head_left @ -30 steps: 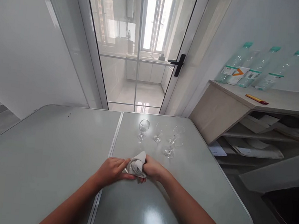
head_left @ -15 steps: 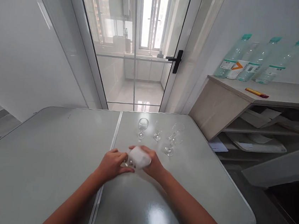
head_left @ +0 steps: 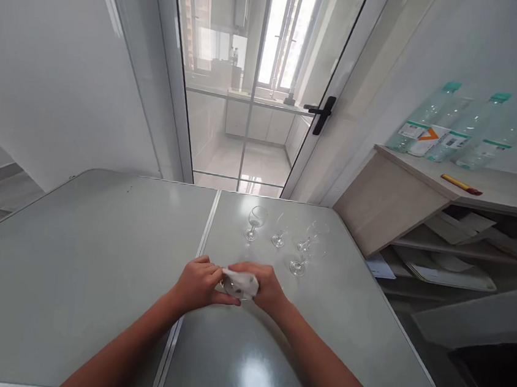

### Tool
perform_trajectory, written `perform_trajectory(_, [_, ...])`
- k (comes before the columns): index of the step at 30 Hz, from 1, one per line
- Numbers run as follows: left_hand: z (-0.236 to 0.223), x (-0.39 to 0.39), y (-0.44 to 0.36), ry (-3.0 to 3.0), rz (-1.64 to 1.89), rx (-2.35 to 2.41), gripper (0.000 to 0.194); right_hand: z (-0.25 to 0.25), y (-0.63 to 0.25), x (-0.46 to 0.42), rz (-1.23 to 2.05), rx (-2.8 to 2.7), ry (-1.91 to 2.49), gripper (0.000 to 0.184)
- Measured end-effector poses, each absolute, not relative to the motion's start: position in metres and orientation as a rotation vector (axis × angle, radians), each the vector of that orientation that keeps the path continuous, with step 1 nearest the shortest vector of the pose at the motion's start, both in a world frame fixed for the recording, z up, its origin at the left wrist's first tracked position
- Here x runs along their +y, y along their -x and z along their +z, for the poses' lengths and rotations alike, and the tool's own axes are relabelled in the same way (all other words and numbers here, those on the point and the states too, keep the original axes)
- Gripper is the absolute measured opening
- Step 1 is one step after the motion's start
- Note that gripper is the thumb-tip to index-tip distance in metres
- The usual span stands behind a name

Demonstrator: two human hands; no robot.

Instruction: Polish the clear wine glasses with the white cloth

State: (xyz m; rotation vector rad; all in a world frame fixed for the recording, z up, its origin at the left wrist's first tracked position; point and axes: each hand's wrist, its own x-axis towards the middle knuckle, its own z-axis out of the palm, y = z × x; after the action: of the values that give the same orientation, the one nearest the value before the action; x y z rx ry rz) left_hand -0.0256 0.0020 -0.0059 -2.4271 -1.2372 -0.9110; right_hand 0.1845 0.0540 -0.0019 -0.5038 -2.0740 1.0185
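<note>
My left hand (head_left: 199,284) is closed around a small clear glass (head_left: 229,286), its thumb stretched along the near side. Most of that glass is hidden by fingers and by a crumpled white cloth (head_left: 244,282), which could also be a tissue. My right hand (head_left: 266,286) grips the cloth and presses it against the glass from the right. Beyond the hands, a stemmed glass (head_left: 258,218) stands upright on the table. To its right are other clear stemmed glasses, one with its foot nearest me (head_left: 297,268) and another farther back (head_left: 278,239).
The grey table (head_left: 93,274) has a metal seam (head_left: 208,225) running across it. At right stands a wooden shelf (head_left: 378,194) with several plastic bottles (head_left: 453,140) and a yellow-red packet (head_left: 461,184) on top. A glass door with a black handle (head_left: 324,115) lies behind.
The view has tilted and shifted, so the glasses and bottles appear farther right. Both hands stay together; the white cloth, blurred before, now lies lower and flatter over the glass.
</note>
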Motion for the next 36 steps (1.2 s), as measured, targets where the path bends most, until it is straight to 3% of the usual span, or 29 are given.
perform_trajectory(7, [-0.003, 0.001, 0.035, 2.372, -0.834, -1.292, 0.049, -0.005, -0.172, 0.051, 2.238, -1.575, 0.997, 0.028])
perform_trajectory(9, [-0.002, 0.003, 0.035, 2.439, -0.838, -1.42, 0.052, -0.003, -0.171, 0.048, 2.348, -1.5, 1.006, 0.03])
perform_trajectory(12, [0.001, 0.006, 0.033, 2.603, -0.894, -1.648, 0.058, -0.002, -0.175, 0.05, 2.014, -1.66, 0.939, 0.021])
perform_trajectory(17, [0.012, 0.004, 0.028, 3.097, -0.84, -2.079, 0.055, 0.003, -0.192, 0.055, 0.935, -2.316, 0.621, 0.012])
perform_trajectory(21, [0.022, -0.001, 0.025, 3.38, -0.752, -2.148, 0.049, 0.008, -0.199, 0.051, 0.591, -2.526, 0.357, 0.02])
perform_trajectory(25, [0.02, 0.0, 0.021, 3.042, -0.826, -2.085, 0.051, 0.007, -0.194, 0.052, 0.808, -2.254, 0.615, 0.017])
perform_trajectory(31, [0.009, 0.003, 0.018, 2.661, -0.962, -2.129, 0.058, 0.001, -0.179, 0.051, 1.804, -1.454, 0.733, 0.025])
perform_trajectory(36, [0.004, 0.004, 0.026, 2.458, -1.479, -2.257, 0.057, 0.001, -0.184, 0.052, 1.628, -1.115, 0.73, 0.032])
